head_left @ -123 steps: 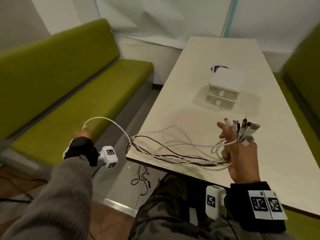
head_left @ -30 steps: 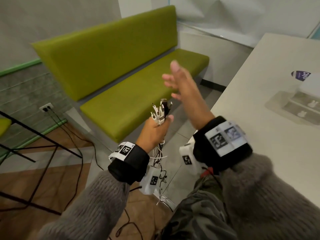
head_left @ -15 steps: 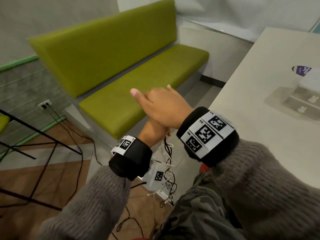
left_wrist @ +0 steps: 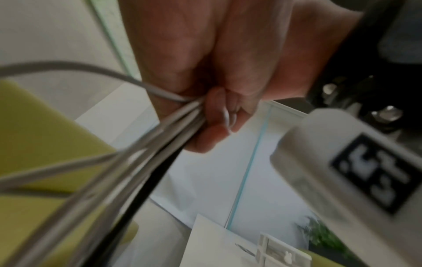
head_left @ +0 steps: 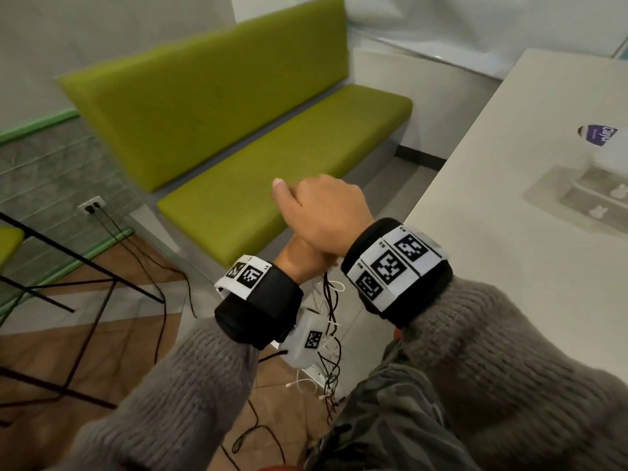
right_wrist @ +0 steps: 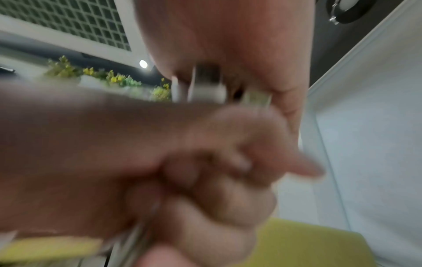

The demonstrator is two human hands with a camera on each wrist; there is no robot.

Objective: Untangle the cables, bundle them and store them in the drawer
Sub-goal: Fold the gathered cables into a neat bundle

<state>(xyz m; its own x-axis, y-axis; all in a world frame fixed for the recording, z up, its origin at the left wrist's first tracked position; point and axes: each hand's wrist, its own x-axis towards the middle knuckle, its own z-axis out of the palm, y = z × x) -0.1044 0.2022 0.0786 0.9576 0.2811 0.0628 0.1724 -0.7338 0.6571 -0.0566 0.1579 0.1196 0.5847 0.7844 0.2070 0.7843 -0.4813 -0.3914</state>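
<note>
Cables (left_wrist: 146, 162): light, limp, slippery strands; best gripped just below the plugs.
Left hand (head_left: 299, 256): fist clenching the gathered cables.
Right hand (head_left: 323, 212): cupped over the plugs; grip unclear.

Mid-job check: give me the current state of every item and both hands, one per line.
cables: bunched, gripped in the left hand, loose lengths hanging to the floor.
left hand: fist closed round the cables.
right hand: laid over the plug ends above the left fist; grip unclear.
drawer unit: on the table, both drawers closed.
</note>
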